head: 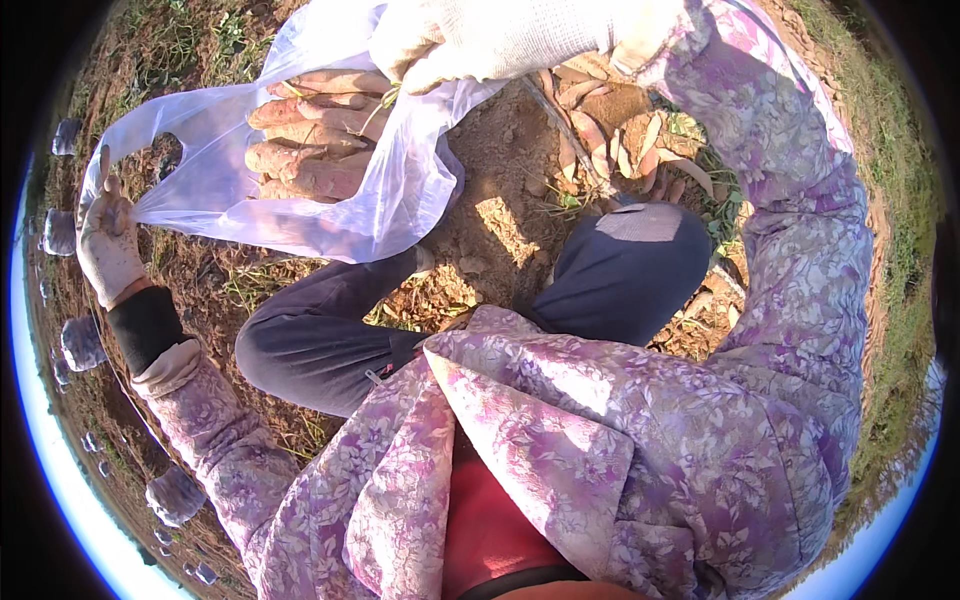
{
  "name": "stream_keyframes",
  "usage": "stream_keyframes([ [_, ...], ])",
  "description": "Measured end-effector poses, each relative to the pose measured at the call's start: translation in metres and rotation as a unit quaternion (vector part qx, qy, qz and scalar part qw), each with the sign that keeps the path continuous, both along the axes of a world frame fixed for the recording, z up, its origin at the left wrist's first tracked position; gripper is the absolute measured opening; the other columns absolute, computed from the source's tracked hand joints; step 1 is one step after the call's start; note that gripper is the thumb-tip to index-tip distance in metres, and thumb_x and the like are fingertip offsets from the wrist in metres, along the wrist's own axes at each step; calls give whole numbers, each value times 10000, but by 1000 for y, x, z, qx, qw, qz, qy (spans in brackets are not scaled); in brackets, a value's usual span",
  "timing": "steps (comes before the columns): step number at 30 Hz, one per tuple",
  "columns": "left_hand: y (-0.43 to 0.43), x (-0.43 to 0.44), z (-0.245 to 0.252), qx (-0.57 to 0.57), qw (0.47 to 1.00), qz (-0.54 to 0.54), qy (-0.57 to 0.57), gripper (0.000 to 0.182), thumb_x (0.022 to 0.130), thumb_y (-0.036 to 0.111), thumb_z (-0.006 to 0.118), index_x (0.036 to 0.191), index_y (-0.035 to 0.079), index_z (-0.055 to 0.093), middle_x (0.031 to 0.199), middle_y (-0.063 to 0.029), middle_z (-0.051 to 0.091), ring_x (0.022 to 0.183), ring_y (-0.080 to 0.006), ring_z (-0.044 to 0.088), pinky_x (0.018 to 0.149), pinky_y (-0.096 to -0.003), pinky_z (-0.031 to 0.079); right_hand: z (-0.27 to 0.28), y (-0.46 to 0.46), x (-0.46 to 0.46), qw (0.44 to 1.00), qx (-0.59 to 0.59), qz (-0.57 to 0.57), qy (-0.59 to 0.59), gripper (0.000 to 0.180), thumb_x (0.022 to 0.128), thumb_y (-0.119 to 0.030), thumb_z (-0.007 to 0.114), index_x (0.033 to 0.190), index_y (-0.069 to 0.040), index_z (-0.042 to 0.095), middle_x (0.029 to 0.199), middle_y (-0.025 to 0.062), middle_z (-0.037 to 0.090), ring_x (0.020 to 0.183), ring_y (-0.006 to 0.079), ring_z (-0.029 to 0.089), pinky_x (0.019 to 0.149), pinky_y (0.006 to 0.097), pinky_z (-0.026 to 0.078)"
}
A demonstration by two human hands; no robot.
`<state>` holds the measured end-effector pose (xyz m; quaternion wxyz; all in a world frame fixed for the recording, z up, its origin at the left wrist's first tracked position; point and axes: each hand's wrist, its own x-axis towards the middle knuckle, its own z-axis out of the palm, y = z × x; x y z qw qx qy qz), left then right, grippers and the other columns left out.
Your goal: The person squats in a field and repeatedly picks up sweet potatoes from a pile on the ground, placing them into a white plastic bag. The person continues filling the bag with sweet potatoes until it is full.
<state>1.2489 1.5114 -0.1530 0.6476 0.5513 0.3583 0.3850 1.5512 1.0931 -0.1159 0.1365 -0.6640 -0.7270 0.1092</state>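
Observation:
A clear plastic bag (405, 180) lies open in front of me, with several reddish sweet potatoes (315, 139) side by side in it. At the left, my left hand (111, 232), in a whitish work glove, grips a handle of the bag and draws it out. My right hand (465, 45), in a cream knitted glove, is at the bag's upper right side, its fingers closed on the film near the roots. More sweet potatoes (592, 139) rest in a heap on the soil beyond my right knee, below my right forearm.
A thin stick or tool handle (566, 135) leans across the soil beside the heap. Full bags (82, 343) stand in the field at the far left. Both my bent knees (637, 232) frame bare soil (499, 187) and dry leaves. Grass (892, 225) grows along the right edge.

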Motion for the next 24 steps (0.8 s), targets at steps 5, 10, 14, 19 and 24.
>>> stream_keyframes([
  [5, -36, 58, 40, 98, 991, -92, 27, 296, 929, 82, 545, 1185, -58, 593, 1126, -98, 660, 701, -83, 528, 660, -194, 428, 13, -46, 23, 999, 45, -9, 25, 181, 850, -260, 637, 878, -89, 690, 739, 66, 659, 729, 210, 646, 757, 357, 497],
  [10, -83, 61, 66, 181, 965, -188, -3, 258, 943, 78, 542, 1142, -67, 620, 1055, -95, 643, 703, -77, 459, 634, -198, 370, -5, -108, 51, 975, -6, -129, 181, 245, 853, -158, 680, 1069, -44, 687, 925, 110, 699, 799, 191, 661, 773, 292, 517],
  [14, -85, 16, 68, 236, 961, -124, -76, 197, 930, -32, 518, 1078, -110, 622, 1195, -164, 576, 873, -150, 573, 721, -205, 469, -57, -124, 104, 917, 87, -375, 109, 288, 855, -103, 651, 1138, -55, 672, 1005, 119, 709, 920, 223, 682, 839, 314, 525],
  [19, -85, -15, 69, 363, 925, -101, 53, 245, 963, -50, 438, 1175, -138, 525, 1389, -281, 468, 1187, -251, 578, 950, -306, 536, -160, -80, 119, 876, -185, -399, -199, 452, 843, -134, 625, 1289, -90, 566, 1236, 126, 624, 1186, 249, 570, 962, 375, 464],
  [24, -108, -17, 74, 598, 758, -25, 260, 251, 977, -16, 474, 1196, -94, 568, 1344, -203, 553, 1106, -198, 608, 871, -271, 536, -220, -109, 105, 847, -281, -388, -229, 414, 806, -219, 677, 1201, -129, 597, 1170, 97, 612, 1104, 258, 566, 922, 401, 472],
])
